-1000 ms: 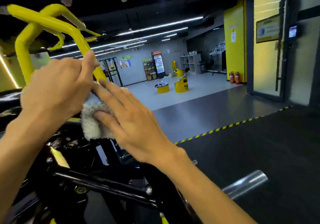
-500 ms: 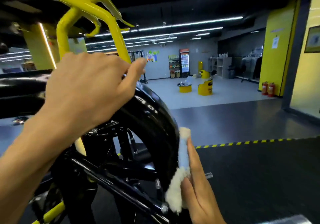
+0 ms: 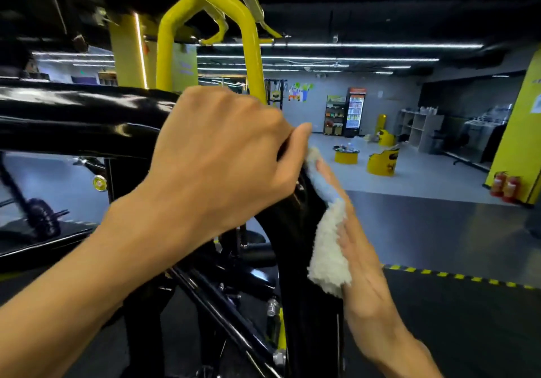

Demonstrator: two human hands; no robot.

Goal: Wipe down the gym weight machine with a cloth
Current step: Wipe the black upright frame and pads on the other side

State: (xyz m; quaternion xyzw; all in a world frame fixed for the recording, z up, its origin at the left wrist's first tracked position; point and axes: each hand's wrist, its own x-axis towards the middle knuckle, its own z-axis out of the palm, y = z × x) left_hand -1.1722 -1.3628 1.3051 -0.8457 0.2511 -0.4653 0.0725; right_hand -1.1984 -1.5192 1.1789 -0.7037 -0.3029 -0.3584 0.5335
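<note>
Cloth (image 3: 329, 249) higher up black frame (image 3: 295, 231) now

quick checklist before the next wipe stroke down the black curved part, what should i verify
1. Cloth lies between the right hand and the black curved frame: ok, straight fingers press it flat against the outer edge.
2. Left hand steadies the machine: ok, its fingers curl over the top of the curved frame.
3. Left thumb stays out of the cloth's way: not ok, it sits right at the cloth's upper end.
4. Path below the cloth is free: ok, the edge shows bare down to the bottom of the view.
5. Cloth still clean enough: cannot tell, its wiping face is turned away.
6. Yellow bars wiped: cannot tell.
</note>
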